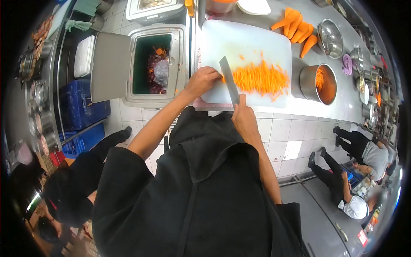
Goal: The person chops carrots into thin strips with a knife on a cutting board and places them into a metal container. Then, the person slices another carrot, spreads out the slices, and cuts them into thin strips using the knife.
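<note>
My right hand [244,112] grips the handle of a broad-bladed kitchen knife [229,79], its blade pointing away from me over the white cutting board [246,36]. Left of the blade, my left hand [204,80] has its fingers bunched on a small orange piece of carrot [222,79], mostly hidden under the fingertips. Thin carrot shreds [261,78] lie in a long heap on the board, just right of the knife. Several whole peeled carrots [295,25] rest beyond the board's upper right corner.
A steel pot [308,83] holding carrot shreds stands right of the board, with a metal colander [330,38] farther back. At left, an open-lidded bin [180,64] contains scraps and a plastic bag. Other people [338,180] stand at lower right and lower left [77,188].
</note>
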Tool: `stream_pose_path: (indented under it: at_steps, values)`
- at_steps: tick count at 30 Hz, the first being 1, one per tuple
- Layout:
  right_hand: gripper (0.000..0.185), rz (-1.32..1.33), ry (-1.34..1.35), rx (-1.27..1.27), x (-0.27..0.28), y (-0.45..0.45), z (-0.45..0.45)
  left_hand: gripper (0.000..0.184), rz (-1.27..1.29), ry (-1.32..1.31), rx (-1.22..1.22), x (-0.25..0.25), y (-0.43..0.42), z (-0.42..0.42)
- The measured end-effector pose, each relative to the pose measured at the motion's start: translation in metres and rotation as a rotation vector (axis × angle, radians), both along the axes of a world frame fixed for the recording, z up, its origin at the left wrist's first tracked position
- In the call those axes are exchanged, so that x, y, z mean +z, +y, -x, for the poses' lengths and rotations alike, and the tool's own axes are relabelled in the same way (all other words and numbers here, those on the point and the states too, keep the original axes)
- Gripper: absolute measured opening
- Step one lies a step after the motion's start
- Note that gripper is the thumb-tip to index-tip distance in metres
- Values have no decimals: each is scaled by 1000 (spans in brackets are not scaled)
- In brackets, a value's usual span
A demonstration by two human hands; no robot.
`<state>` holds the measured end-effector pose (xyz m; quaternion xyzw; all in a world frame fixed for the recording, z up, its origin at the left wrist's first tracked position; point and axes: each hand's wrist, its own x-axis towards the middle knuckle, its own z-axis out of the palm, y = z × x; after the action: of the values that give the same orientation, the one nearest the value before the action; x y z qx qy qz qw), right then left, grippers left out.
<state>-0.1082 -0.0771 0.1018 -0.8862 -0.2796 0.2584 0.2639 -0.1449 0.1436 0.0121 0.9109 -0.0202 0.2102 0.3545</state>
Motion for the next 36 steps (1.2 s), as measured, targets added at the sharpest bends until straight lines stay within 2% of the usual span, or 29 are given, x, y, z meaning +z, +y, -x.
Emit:
stream_pose_path:
  at_steps: [7, 9, 12, 14, 19, 21, 24, 27, 30, 31, 33, 35, 36]
  values:
    - [22, 71, -50, 44, -8, -1, 2, 11, 3, 105, 93, -2, -2, -5]
    - [29, -35, -111, 63, -13, 9, -4, 10, -21, 191, 117, -1, -4, -7]
    - [31, -23, -92, 86, 0, 7, -7, 13, -15, 167, 80, 1, -2, -5]
    - [31, -32, -101, 92, -13, 4, -3, 14, -37, 154, 97, 2, -3, -4]
    - [32, -17, -111, 107, -7, 6, -4, 16, -64, 202, 142, 1, -12, 1]
    - [25, 18, -21, 83, -1, 3, -5, 15, -64, 139, 141, 1, -9, -2]
    - [30, -14, -60, 79, -14, 11, -3, 13, -57, 162, 168, 3, -13, -1]
    - [27, -67, -44, 108, -3, 7, -6, 11, -30, 169, 165, 5, -12, 0]
    - [28, -38, -13, 81, -14, 3, -1, 11, -63, 147, 182, 4, -13, 1]
    - [28, -42, -14, 83, -14, 2, 0, 17, -35, 126, 179, 3, -14, 1]
    - [25, -28, -18, 62, -12, 10, -6, 16, -8, 144, 159, 2, -14, 0]
    - [30, -52, -36, 121, -23, -1, -16, 14, 32, 148, 93, -13, -8, 5]
    - [40, -92, 32, 91, -10, -3, -20, 14, 17, 108, 57, -28, 0, 3]
